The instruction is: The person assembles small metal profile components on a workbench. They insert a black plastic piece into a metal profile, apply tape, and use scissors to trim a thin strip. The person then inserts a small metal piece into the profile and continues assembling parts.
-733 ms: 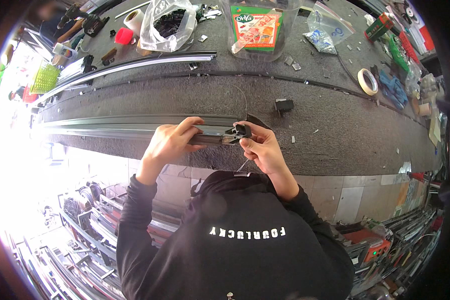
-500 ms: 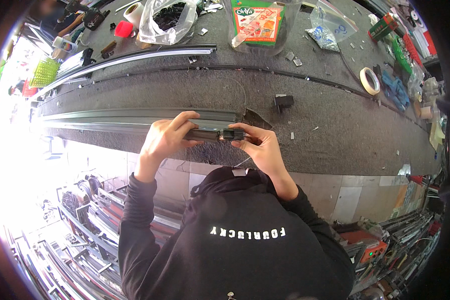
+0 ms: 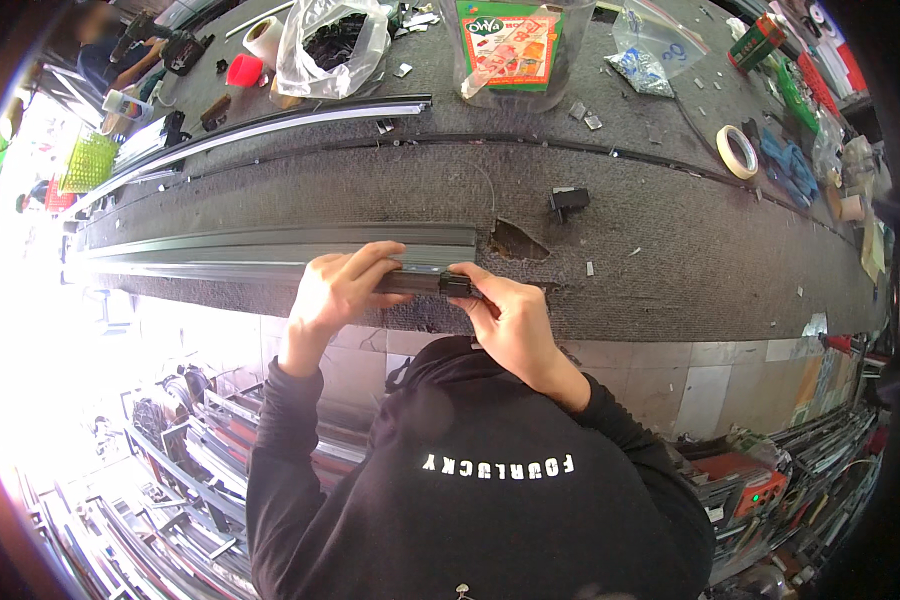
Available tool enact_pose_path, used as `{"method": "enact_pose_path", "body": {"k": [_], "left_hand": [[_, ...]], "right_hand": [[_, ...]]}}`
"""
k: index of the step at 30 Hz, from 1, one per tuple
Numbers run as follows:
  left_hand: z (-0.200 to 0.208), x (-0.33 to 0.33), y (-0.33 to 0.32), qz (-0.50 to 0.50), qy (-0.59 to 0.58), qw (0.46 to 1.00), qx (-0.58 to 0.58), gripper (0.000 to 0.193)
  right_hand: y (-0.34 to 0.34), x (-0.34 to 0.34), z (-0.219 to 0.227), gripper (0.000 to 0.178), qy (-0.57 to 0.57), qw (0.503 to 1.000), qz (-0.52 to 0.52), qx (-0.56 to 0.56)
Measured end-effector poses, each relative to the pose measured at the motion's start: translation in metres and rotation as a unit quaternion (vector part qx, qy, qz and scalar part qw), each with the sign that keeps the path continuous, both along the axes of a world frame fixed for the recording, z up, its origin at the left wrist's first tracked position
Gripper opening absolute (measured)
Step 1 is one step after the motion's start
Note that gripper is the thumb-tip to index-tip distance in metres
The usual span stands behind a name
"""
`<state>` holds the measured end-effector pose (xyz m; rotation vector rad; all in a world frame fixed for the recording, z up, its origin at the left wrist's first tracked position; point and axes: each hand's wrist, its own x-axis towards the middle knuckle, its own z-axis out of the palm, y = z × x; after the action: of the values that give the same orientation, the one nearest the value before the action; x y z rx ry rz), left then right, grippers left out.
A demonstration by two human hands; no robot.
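My left hand is closed around a long dark metal profile near its right end. A small black end piece sits against that end, pinched between the thumb and forefinger of my right hand. How far the piece reaches inside the profile is hidden. Further dark profiles lie on the carpeted bench just beyond my left hand. Past my right hand lies another small black part.
A hole breaks the bench carpet. Behind are a long thin rail, a plastic bag of black parts, a clear tub and a tape roll. A person works at far left. Racked profiles stand lower left.
The black end piece has closed up against the profile's end, where a narrow gap showed before. Both hands and the profile sit slightly nearer to me.
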<state>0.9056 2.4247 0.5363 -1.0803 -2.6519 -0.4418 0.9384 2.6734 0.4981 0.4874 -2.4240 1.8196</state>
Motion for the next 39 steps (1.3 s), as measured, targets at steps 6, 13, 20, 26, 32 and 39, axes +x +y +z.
{"method": "enact_pose_path", "body": {"k": [6,13,20,26,32,39], "left_hand": [[-0.012,0.001,0.0,-0.014,0.04,0.999,0.017,0.04],[-0.018,0.003,0.005,0.035,0.061,0.998,0.004,0.046],[-0.025,0.006,0.005,0.072,0.057,0.994,0.064,0.042],[-0.038,0.012,0.003,0.043,0.101,0.991,0.073,0.043],[-0.045,0.011,0.0,0.026,0.12,0.99,0.073,0.044],[-0.047,0.013,0.003,0.023,0.134,0.988,0.069,0.047]], "right_hand": [[-0.005,-0.006,-0.003,0.035,0.042,0.998,0.04,0.001],[0.023,-0.01,0.002,0.041,-0.106,0.979,0.145,0.099],[-0.014,-0.062,-0.039,0.084,-0.079,0.944,-0.11,-0.3],[-0.058,-0.074,-0.079,0.071,-0.061,0.914,-0.087,-0.392],[-0.052,-0.074,-0.07,0.07,-0.022,0.915,-0.034,-0.401],[-0.051,-0.078,-0.071,0.073,-0.002,0.91,-0.003,-0.415]]}}
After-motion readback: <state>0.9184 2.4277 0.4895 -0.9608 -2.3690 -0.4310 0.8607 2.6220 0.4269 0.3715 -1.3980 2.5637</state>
